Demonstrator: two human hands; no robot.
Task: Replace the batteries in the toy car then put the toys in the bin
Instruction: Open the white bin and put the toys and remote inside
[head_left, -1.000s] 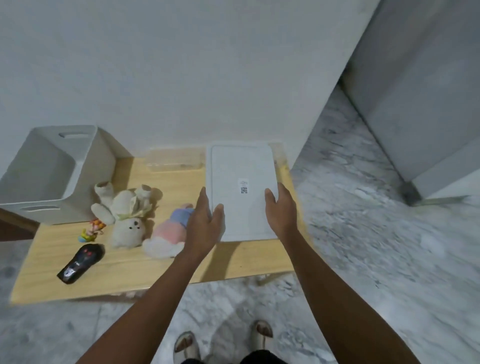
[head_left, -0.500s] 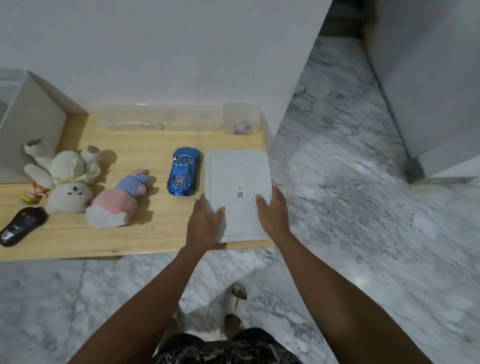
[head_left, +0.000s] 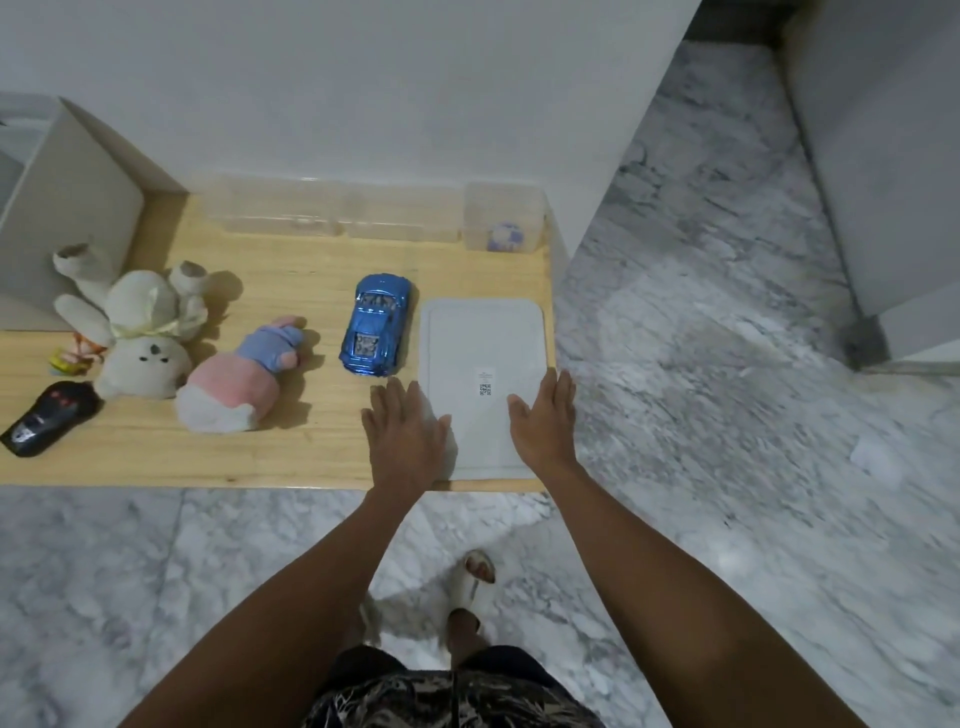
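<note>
I see the blue toy car just beyond my left hand; both hands lie flat with straight fingers, the right hand on the white lid, gripping nothing.

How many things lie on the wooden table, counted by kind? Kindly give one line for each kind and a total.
Soft toys: 2, a white rabbit and a pink doll
Toy cars: 1, blue
Remote controls: 1, black
Small colourful figures: 1
Bins: 1, white
Flat lids: 1, white
Clear boxes: 3
Total: 10
</note>
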